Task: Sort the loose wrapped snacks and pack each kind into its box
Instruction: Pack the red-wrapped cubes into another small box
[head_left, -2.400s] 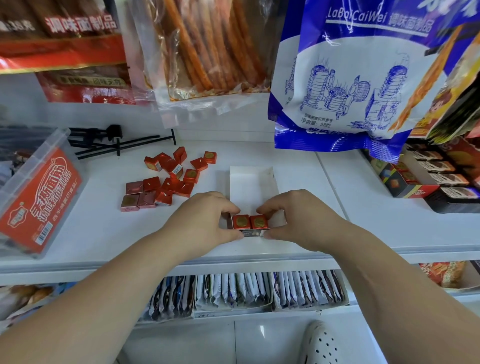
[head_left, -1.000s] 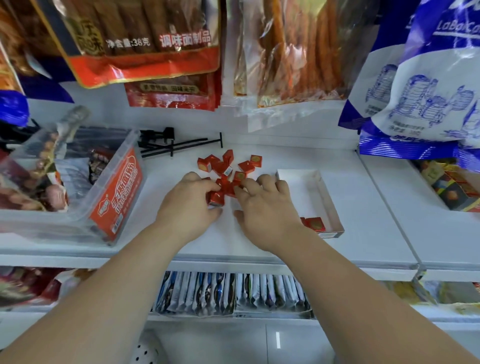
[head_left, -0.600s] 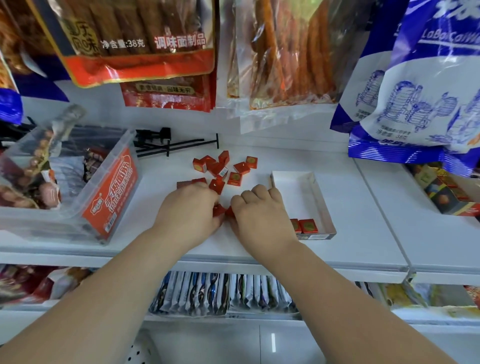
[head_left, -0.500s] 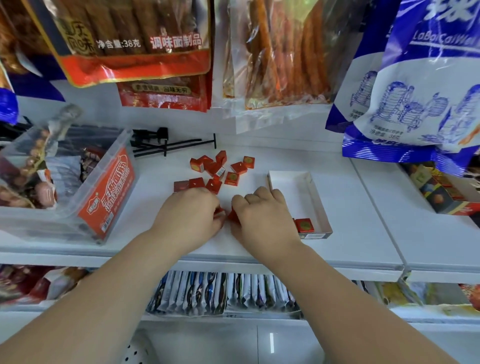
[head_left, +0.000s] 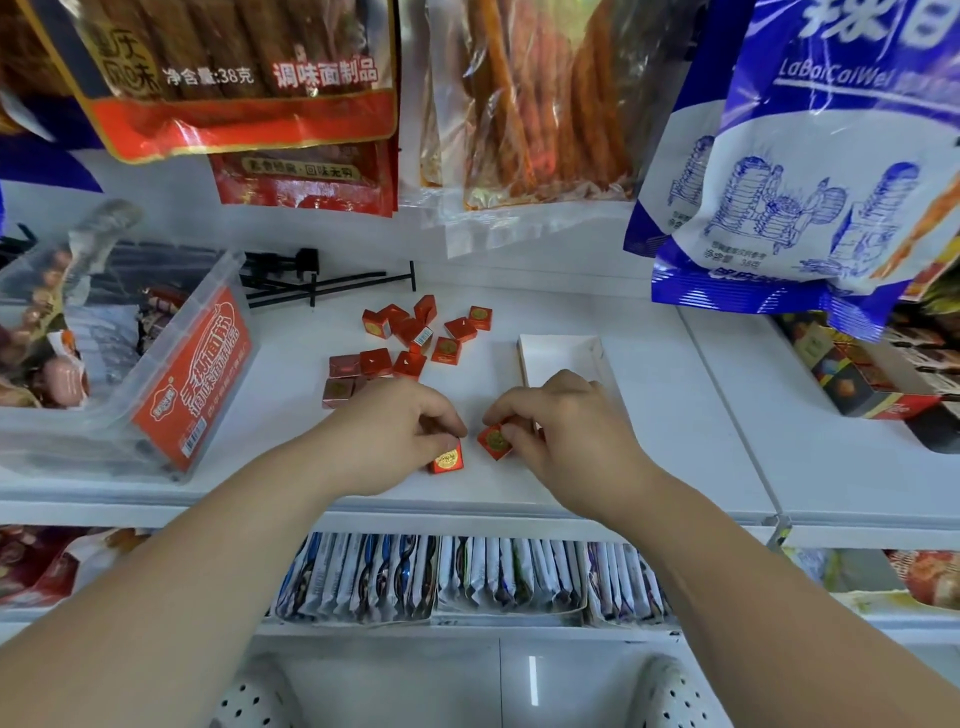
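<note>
We start from the white shelf (head_left: 675, 441), which carries everything in hand. Hanging bags (head_left: 545, 104) crowd the view above it, and a clear bin (head_left: 171, 364) of other snacks sits at its left end, apart from our work. The white box (head_left: 563, 351) lies right of centre with its long side running away from us. Its near end is hidden behind the right hand (head_left: 566, 436), so we cannot tell what it holds there. The loose pile (head_left: 410, 338) of red foil cubes lies between bin and box, some flat and some tipped on edge.

Both hands are low near the shelf's front edge, close together. The left hand (head_left: 395, 431) pinches the left cube (head_left: 448, 461) between thumb and fingertips, gold seal up, on or just above the shelf. The right hand pinches the right cube (head_left: 496, 441), tilted on a corner, just beside the first.

We judge the step to be squaring this pair before it goes into the box. To do it well, we would turn the tilted cube flat, seal up like its partner, and press the two side by side so they move as one. Then we would carry them right and set them against the box's near wall, or against whatever row is already there. Foil is slippery and creases easily — a light pinch on the side faces should serve better than a squeeze.
</note>
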